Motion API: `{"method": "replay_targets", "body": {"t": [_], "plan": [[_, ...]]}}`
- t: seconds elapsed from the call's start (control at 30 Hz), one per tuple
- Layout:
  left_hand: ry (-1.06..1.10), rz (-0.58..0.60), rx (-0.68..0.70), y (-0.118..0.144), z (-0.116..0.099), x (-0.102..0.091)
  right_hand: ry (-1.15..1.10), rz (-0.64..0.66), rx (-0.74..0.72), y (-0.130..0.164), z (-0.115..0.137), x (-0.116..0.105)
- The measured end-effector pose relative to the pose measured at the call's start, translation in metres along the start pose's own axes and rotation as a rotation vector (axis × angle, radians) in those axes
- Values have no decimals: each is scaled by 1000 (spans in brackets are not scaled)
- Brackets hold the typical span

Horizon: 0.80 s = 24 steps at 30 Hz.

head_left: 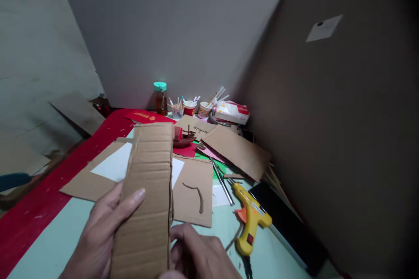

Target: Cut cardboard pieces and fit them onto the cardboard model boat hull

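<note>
A long, creased piece of corrugated cardboard (152, 183) stands tilted up in front of me, its right edge rough and ragged. My left hand (108, 226) is closed on its left side, with the thumb lying across the front face. Low on the right edge, my right hand (199, 250) has its fingers curled against the cardboard; its fingertips are partly hidden. Behind the piece lie a flat cardboard sheet (193, 192) with a thin torn strip (200, 200) on it, and white paper (114, 163).
A yellow glue gun (250, 218) lies at right, beside a black slab-like object (288, 226) and a slim metal tool (224, 185). Farther back are a small model boat (185, 139), a loose cardboard panel (238, 150), a bottle (161, 100), paper cups (190, 108) and a tissue pack (231, 113).
</note>
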State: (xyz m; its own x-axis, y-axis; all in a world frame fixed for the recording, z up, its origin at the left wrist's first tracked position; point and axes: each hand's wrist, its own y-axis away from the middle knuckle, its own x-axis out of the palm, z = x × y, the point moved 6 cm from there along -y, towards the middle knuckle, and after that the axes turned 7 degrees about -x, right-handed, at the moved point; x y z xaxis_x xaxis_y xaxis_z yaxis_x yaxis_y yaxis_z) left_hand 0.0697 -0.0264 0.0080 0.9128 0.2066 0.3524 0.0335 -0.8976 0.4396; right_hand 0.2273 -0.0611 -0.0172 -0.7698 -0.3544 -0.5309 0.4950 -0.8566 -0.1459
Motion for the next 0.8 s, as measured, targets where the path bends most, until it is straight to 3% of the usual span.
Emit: {"method": "replay_targets", "body": {"t": [0.1, 0.2, 0.3, 0.4, 0.53, 0.67, 0.73, 0.8], "plan": [[-79, 58, -25, 4, 11, 9, -75, -5, 39, 0, 1, -3], [-122, 154, 45, 0, 5, 11, -22, -138, 65, 8, 5, -37], [-220, 111, 244, -7, -20, -4, 103, -308, 95, 18, -8, -101], [-418, -21, 421, -18, -46, -25, 374, -462, 225, 20, -43, -178], [-557, -74, 446, -39, -57, -47, 496, -472, 282, -1, -92, -246], [-651, -43, 416, -52, -52, -50, 642, -441, 291, -17, -109, -267], [-717, -19, 412, -56, -48, -47, 748, -481, 288, -19, -101, -264], [-779, -8, 413, -59, -47, -43, 806, -491, 251, -23, -85, -248]]}}
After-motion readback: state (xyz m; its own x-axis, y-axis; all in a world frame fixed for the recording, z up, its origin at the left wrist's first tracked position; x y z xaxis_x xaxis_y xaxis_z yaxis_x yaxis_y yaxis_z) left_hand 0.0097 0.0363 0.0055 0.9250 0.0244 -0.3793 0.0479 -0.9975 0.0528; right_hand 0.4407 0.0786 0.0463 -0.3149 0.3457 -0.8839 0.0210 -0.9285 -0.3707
